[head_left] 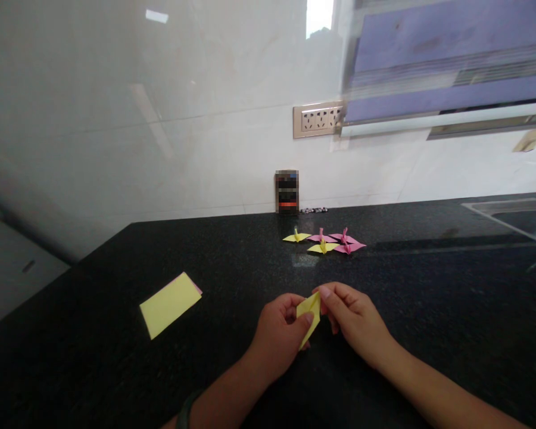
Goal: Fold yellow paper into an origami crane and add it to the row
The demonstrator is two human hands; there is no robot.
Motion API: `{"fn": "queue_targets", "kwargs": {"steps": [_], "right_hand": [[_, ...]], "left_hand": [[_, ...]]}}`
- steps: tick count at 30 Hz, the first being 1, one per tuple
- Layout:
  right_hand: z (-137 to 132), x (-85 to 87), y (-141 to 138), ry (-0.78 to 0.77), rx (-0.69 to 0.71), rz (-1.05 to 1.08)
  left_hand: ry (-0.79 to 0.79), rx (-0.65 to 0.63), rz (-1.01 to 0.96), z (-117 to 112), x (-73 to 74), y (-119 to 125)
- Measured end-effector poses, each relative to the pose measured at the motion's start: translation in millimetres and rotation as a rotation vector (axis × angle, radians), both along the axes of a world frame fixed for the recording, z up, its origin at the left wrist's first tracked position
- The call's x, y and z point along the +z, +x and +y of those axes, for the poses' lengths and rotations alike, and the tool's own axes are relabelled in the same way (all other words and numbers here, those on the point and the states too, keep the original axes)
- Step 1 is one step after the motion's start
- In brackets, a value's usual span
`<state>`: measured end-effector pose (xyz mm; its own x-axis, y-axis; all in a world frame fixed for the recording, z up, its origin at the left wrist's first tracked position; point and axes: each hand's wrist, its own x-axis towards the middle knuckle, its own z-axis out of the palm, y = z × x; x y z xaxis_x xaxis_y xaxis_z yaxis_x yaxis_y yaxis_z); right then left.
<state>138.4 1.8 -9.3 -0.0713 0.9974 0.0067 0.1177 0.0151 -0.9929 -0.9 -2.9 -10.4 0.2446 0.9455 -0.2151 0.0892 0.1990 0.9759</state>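
Observation:
My left hand [280,331] is closed on a folded piece of yellow paper [311,310], with the thumb pressed flat over its front. At the paper's upper right corner, my right hand [352,314] pinches the edge between thumb and fingers. Several folded paper cranes stand on the black countertop just beyond my hands: a yellow crane [296,237], another yellow crane [324,247] nearer to me, and some pink cranes [349,247] beside them. Off to the left lies a small stack of yellow paper [170,305], with a pink edge peeking out beneath.
The black countertop [232,262] runs back to a white tiled wall. Against it stands a small dark object [287,192], blurred out, with a beaded strand [314,210] beside it. A wall socket [318,119] sits above. A glass-edged panel [513,220] lies at the right.

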Motion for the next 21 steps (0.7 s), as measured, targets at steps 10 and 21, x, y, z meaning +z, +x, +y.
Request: {"fn": "queue_targets", "kwargs": {"steps": [10, 21], "right_hand": [[-1.9, -0.1, -3.3, -0.061, 0.123, 0.087], [-3.7, -0.7, -6.8, -0.049, 0.111, 0.108]], "left_hand": [[-0.019, 0.01, -0.065, 0.7, 5.5, 1.2], [0.06, 0.128, 0.0, 3.8, 3.7, -3.3]]}}
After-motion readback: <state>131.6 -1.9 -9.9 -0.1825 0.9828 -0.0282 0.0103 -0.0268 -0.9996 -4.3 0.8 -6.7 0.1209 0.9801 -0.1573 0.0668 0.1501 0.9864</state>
